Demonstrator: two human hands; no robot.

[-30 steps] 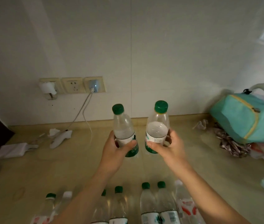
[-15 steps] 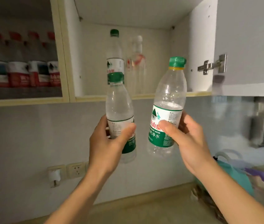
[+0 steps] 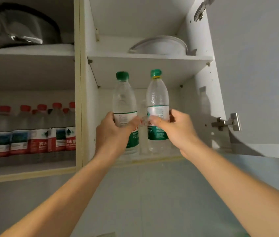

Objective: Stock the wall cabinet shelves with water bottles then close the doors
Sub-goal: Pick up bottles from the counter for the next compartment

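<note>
My left hand [image 3: 113,132] grips a clear green-capped water bottle [image 3: 124,100] by its label. My right hand [image 3: 176,130] grips a second green-capped bottle [image 3: 156,96], which has a yellow ring under the cap. Both bottles stand upright side by side at the mouth of the right compartment's lower shelf [image 3: 167,159] of the wall cabinet. Another clear bottle [image 3: 143,110] shows dimly behind them, mostly hidden. The right cabinet door [image 3: 258,74] hangs open.
The left compartment's lower shelf [image 3: 27,171] holds several red-capped, red-labelled bottles [image 3: 39,130]. White plates [image 3: 161,46] sit on the right upper shelf, dark cookware [image 3: 27,26] on the left upper shelf. A metal hinge [image 3: 226,124] juts out to the right of my right hand.
My view has tilted up from the counter to the cabinet. Both hands have lifted their bottles up to the lower right shelf opening and brought them closer together.
</note>
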